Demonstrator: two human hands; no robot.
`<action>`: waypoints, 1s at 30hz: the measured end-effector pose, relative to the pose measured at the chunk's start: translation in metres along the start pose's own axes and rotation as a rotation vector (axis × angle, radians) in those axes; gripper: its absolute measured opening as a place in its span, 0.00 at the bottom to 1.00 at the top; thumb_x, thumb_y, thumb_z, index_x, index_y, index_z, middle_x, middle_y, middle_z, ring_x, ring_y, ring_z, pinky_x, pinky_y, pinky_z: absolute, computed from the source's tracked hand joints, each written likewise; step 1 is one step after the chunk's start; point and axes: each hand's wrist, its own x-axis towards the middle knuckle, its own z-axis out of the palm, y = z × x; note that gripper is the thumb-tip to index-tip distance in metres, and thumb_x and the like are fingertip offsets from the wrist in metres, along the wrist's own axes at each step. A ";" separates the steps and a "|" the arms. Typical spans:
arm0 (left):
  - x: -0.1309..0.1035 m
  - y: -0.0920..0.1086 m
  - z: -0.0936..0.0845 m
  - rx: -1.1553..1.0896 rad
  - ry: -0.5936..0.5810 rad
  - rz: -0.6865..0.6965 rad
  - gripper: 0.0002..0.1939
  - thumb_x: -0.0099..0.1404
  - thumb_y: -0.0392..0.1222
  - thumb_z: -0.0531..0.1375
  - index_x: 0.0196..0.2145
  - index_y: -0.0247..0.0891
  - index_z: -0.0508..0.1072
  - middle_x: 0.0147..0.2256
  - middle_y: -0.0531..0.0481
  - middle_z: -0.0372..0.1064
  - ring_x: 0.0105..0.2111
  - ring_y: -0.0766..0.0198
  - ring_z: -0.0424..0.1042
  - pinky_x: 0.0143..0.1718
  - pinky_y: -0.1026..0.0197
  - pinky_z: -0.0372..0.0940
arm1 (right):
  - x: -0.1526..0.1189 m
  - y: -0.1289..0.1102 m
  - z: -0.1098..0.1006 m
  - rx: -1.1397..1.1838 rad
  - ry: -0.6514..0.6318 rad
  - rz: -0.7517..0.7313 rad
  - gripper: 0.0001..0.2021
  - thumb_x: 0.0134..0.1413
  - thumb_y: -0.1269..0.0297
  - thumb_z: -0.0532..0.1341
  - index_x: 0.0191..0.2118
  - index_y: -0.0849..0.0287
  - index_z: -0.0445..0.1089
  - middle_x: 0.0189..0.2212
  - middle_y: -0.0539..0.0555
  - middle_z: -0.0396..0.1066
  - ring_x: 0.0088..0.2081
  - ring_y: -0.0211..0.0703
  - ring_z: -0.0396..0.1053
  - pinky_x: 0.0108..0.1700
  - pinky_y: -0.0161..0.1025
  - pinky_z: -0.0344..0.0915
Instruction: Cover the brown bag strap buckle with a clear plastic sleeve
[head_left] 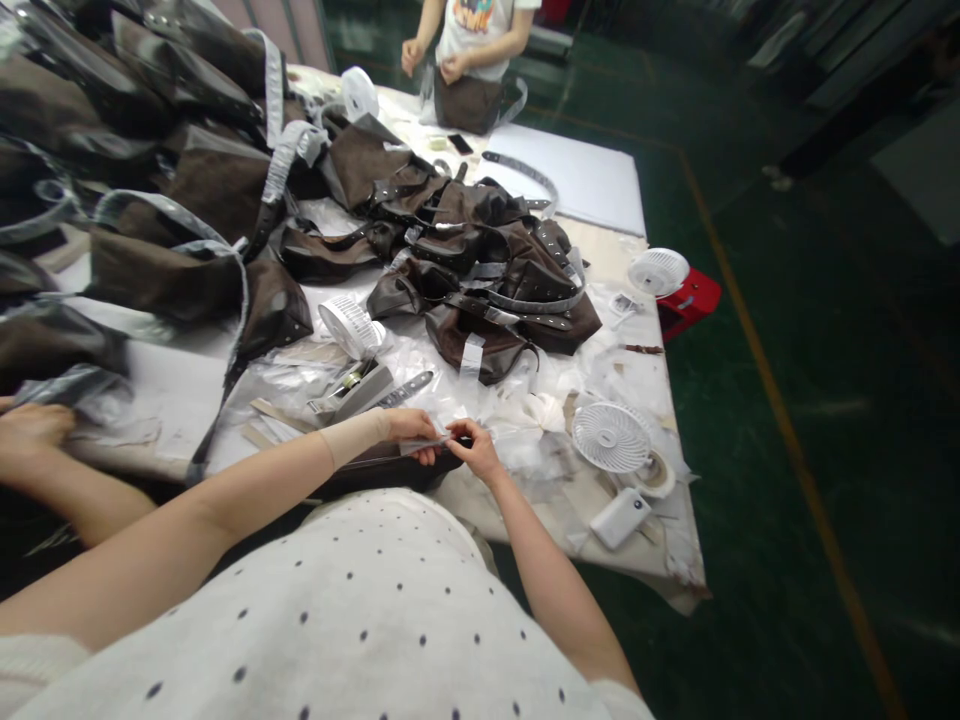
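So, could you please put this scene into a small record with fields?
left hand: at clear plastic, exact grip unclear
right hand: fingertips meeting the left's
below hands: dark item, partly hidden
beyond hands: heaped brown-and-black bags
right side: round white fan by a tape roll
far side: person at a brown bag
left edge: another person's hand

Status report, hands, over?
Left hand, right hand: pinching translucent plastic strip over dark leathery item. Heaped dark-brown leathery bags just beyond. Round white fan to the right.
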 end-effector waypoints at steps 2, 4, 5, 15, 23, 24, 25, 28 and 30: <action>0.003 0.002 0.000 -0.044 -0.049 -0.033 0.14 0.52 0.47 0.67 0.27 0.30 0.77 0.22 0.45 0.73 0.19 0.66 0.68 0.21 0.66 0.60 | -0.001 0.000 -0.001 -0.013 -0.013 -0.024 0.03 0.47 0.69 0.63 0.31 0.57 0.74 0.28 0.50 0.71 0.32 0.41 0.68 0.39 0.38 0.63; 0.006 0.001 0.000 -0.093 -0.083 -0.056 0.13 0.51 0.45 0.68 0.28 0.30 0.77 0.19 0.49 0.68 0.14 0.72 0.58 0.16 0.68 0.53 | -0.002 0.002 -0.003 -0.023 -0.017 -0.051 0.03 0.47 0.70 0.62 0.28 0.57 0.73 0.27 0.50 0.71 0.33 0.41 0.68 0.40 0.38 0.63; 0.007 0.000 0.000 -0.117 -0.096 -0.063 0.14 0.50 0.45 0.68 0.28 0.29 0.77 0.19 0.51 0.66 0.13 0.75 0.53 0.15 0.68 0.49 | -0.003 0.003 -0.004 -0.025 -0.017 -0.064 0.03 0.47 0.70 0.62 0.27 0.57 0.73 0.27 0.50 0.71 0.33 0.41 0.68 0.40 0.38 0.62; 0.008 -0.020 0.006 -0.252 -0.044 0.032 0.14 0.51 0.45 0.68 0.29 0.29 0.77 0.20 0.53 0.60 0.13 0.78 0.43 0.14 0.68 0.35 | -0.012 0.014 -0.014 -0.054 0.030 -0.139 0.04 0.49 0.70 0.60 0.34 0.58 0.71 0.32 0.52 0.70 0.37 0.42 0.68 0.44 0.42 0.63; 0.007 -0.022 0.011 -0.251 0.001 0.064 0.08 0.54 0.41 0.65 0.26 0.30 0.77 0.19 0.53 0.60 0.12 0.77 0.45 0.12 0.68 0.37 | -0.017 -0.004 -0.008 -0.187 -0.031 -0.240 0.12 0.48 0.69 0.64 0.41 0.56 0.71 0.38 0.55 0.69 0.43 0.46 0.67 0.49 0.44 0.64; 0.006 -0.021 0.010 -0.252 0.001 0.065 0.08 0.54 0.41 0.65 0.26 0.31 0.77 0.19 0.53 0.60 0.12 0.77 0.45 0.12 0.69 0.37 | -0.016 -0.004 -0.007 -0.187 -0.028 -0.254 0.08 0.49 0.69 0.63 0.38 0.56 0.72 0.37 0.55 0.69 0.43 0.45 0.67 0.48 0.44 0.64; 0.006 -0.021 0.009 -0.253 0.001 0.066 0.08 0.55 0.41 0.64 0.26 0.31 0.77 0.19 0.53 0.60 0.12 0.77 0.44 0.12 0.69 0.37 | -0.015 -0.004 -0.007 -0.182 -0.024 -0.261 0.05 0.50 0.70 0.63 0.35 0.56 0.73 0.36 0.54 0.69 0.42 0.45 0.67 0.48 0.44 0.64; 0.008 -0.022 0.009 -0.261 0.006 0.067 0.09 0.55 0.41 0.64 0.27 0.30 0.77 0.19 0.53 0.59 0.12 0.78 0.44 0.12 0.69 0.38 | -0.015 -0.006 -0.007 -0.175 0.003 -0.250 0.03 0.50 0.70 0.62 0.31 0.56 0.74 0.34 0.54 0.68 0.40 0.44 0.67 0.47 0.44 0.64; 0.010 -0.026 0.013 -0.271 0.027 0.077 0.09 0.55 0.41 0.65 0.26 0.30 0.76 0.18 0.54 0.59 0.12 0.77 0.44 0.12 0.68 0.37 | -0.020 -0.008 -0.006 -0.200 0.032 -0.228 0.05 0.50 0.70 0.62 0.33 0.56 0.74 0.36 0.55 0.68 0.42 0.45 0.67 0.49 0.45 0.63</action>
